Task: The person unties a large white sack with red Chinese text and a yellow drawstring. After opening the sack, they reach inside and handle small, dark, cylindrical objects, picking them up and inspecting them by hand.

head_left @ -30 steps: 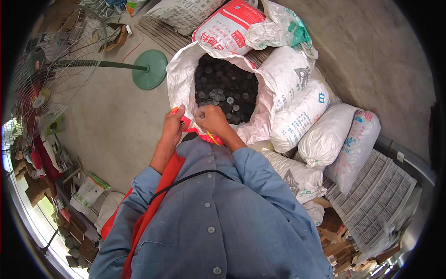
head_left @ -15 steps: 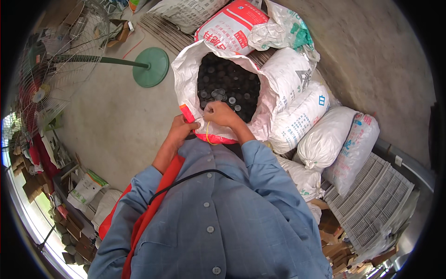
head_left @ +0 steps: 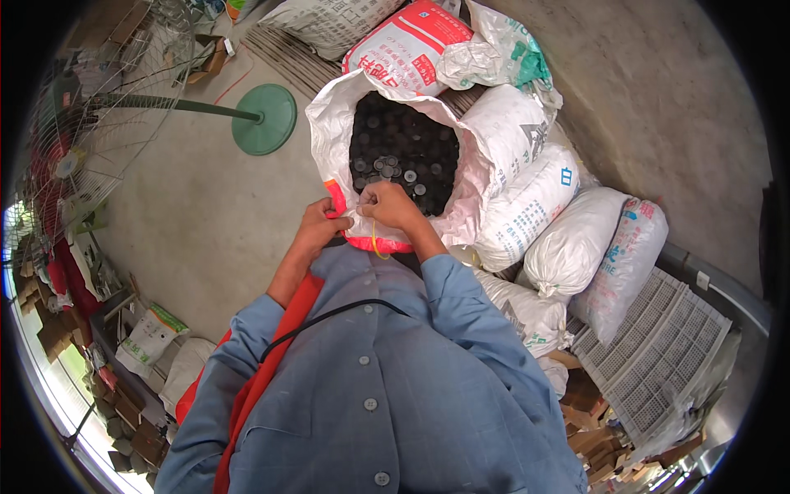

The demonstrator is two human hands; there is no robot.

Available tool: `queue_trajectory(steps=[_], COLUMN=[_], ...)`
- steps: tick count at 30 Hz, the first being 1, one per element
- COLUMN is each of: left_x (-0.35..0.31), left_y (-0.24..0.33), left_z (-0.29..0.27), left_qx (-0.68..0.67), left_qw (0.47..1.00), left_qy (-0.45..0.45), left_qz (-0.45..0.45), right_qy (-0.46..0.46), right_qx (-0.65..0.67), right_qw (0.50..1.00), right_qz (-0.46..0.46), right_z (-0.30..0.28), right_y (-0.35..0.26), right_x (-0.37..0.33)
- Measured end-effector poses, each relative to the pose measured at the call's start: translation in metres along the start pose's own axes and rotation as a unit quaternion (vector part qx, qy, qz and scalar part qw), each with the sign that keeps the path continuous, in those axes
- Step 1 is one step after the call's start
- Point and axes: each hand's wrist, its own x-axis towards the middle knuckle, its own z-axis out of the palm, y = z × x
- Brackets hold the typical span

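Observation:
A white woven sack (head_left: 327, 132) with red patches stands in front of me, its mouth wide and its edge rolled outward. Inside lie many small dark round discs (head_left: 403, 132), with a few paler ones on top near my side. My left hand (head_left: 317, 227) pinches the sack's near-left rim by the red patch. Just to its right, my right hand (head_left: 392, 203) is closed at the inner edge of the rim, fingers curled together. A thin yellow cord (head_left: 376, 239) hangs down below the right hand over the sack's near side.
Full white sacks (head_left: 527, 206) line the right side, and a red-and-white bag (head_left: 411, 45) lies beyond the open one. At left stands a fan with a round green base (head_left: 264, 119). Grey perforated trays (head_left: 654, 346) lean at the lower right, near cardboard pieces (head_left: 597, 436).
Both hands stay at the rim with almost the same grip. The yellow cord hangs slightly further right, and the whole view has shifted a little.

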Motion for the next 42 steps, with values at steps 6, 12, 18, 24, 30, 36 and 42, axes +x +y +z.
queue_trajectory(steps=[6,12,18,24,30,36,42], left_x=[0.001,-0.002,-0.009,-0.019,0.003,0.005,0.003], left_y=[-0.008,-0.010,-0.002,0.022,-0.009,-0.009,0.016], left_z=[-0.004,-0.005,-0.001,0.016,0.001,-0.011,0.005], left_qx=[0.054,0.006,0.066,0.068,0.136,0.105,0.242], left_qw=[0.997,1.000,0.997,0.996,0.984,0.991,0.963], left_qy=[0.016,0.009,0.017,0.011,0.084,0.084,0.087], left_qz=[0.051,0.018,0.036,0.052,0.078,-0.013,0.082], right_qy=[-0.159,0.092,0.052,-0.026,-0.040,0.001,0.127], right_qx=[0.519,0.255,0.133,0.493,0.689,-0.021,-0.336], right_qw=[0.821,0.962,0.990,0.864,0.724,1.000,0.928], right_qz=[0.180,0.024,0.017,0.094,-0.008,-0.003,-0.103], right_z=[-0.006,-0.016,0.022,0.003,-0.028,-0.001,0.041], right_y=[0.003,-0.005,0.015,-0.008,-0.041,-0.037,-0.042], right_x=[-0.008,-0.005,-0.010,-0.019,-0.028,-0.041,-0.054])
